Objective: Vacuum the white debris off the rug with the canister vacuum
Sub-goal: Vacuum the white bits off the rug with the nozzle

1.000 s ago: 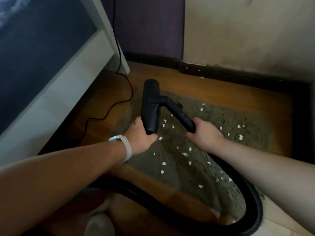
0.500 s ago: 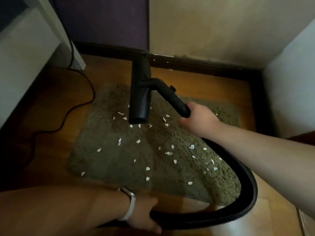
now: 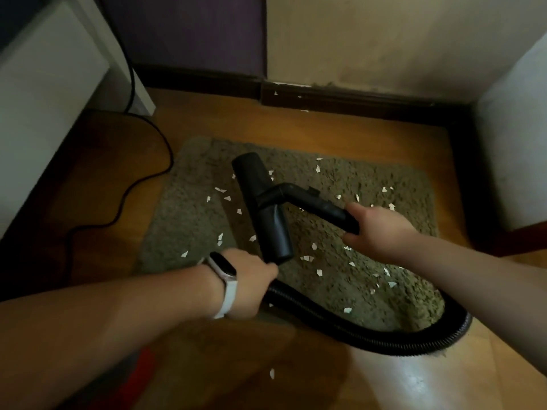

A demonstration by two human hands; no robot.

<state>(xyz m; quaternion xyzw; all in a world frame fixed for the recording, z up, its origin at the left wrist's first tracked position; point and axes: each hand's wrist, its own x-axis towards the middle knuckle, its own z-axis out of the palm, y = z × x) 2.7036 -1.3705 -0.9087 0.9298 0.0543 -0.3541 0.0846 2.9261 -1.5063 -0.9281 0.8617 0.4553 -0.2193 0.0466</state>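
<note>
Two bare hands hold the vacuum: the right hand (image 3: 381, 229) grips the rigid black plastic wand (image 3: 319, 202), and the left hand (image 3: 251, 284), with a white-strapped wristband (image 3: 226, 279), curls round the ribbed black hose (image 3: 370, 338). Between the hands and just ahead of them, the long black floor nozzle (image 3: 260, 208) lies over the shaggy olive-green rug (image 3: 189, 214). Small white scraps (image 3: 318, 272) are scattered on the pile around both hands.
</note>
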